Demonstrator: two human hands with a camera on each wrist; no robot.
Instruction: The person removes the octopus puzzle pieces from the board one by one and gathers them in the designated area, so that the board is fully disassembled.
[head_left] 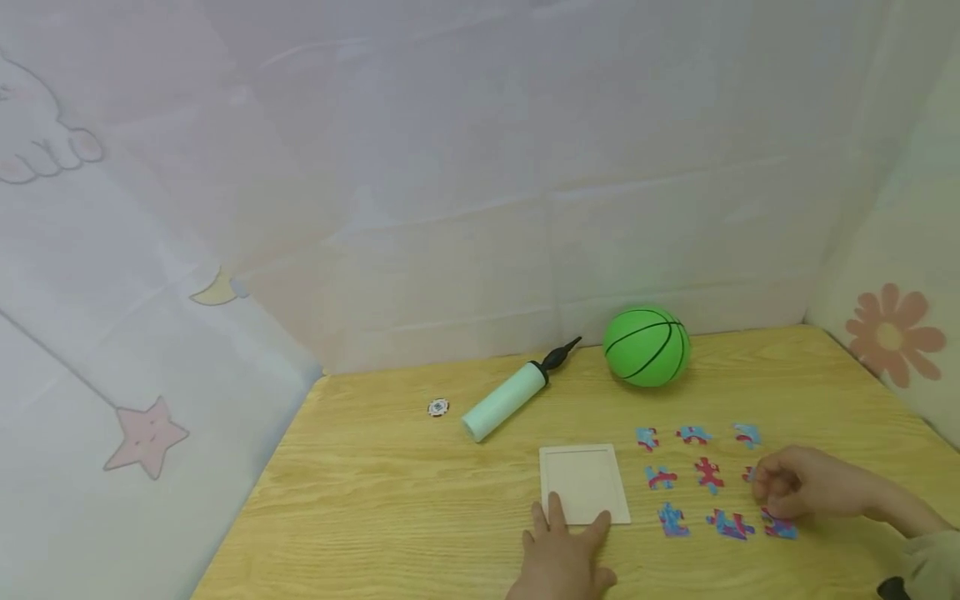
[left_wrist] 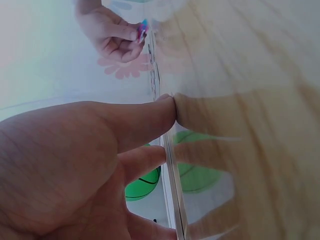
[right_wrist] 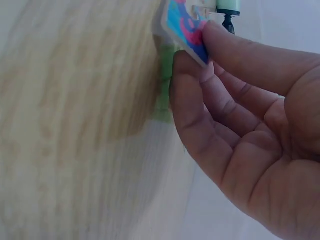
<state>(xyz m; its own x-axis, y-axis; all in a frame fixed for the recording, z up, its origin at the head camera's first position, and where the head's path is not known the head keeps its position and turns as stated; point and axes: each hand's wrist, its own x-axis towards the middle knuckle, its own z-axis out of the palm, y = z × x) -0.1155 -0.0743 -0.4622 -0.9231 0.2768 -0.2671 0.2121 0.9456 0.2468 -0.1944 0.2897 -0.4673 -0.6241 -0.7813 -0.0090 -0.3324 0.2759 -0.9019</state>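
A square white puzzle tray (head_left: 622, 500) lies on the wooden table. My left hand (head_left: 561, 562) has its fingers spread, with fingertips on the tray's near edge. To the right, my right hand (head_left: 813, 483) pinches a blue, pink and purple jigsaw piece (right_wrist: 186, 31) between thumb and forefinger. In the right wrist view that piece is tilted up from the table. Several other jigsaw pieces (head_left: 708, 473) are spread in rows between the tray and my right hand. One of them is partly hidden behind the right fingers.
A green ball (head_left: 647, 347) sits at the back near the cloth wall. Left of it lies a pale green hand pump (head_left: 507, 402) with a black nozzle. A small round chip (head_left: 438, 407) lies further left on the table (head_left: 360, 492).
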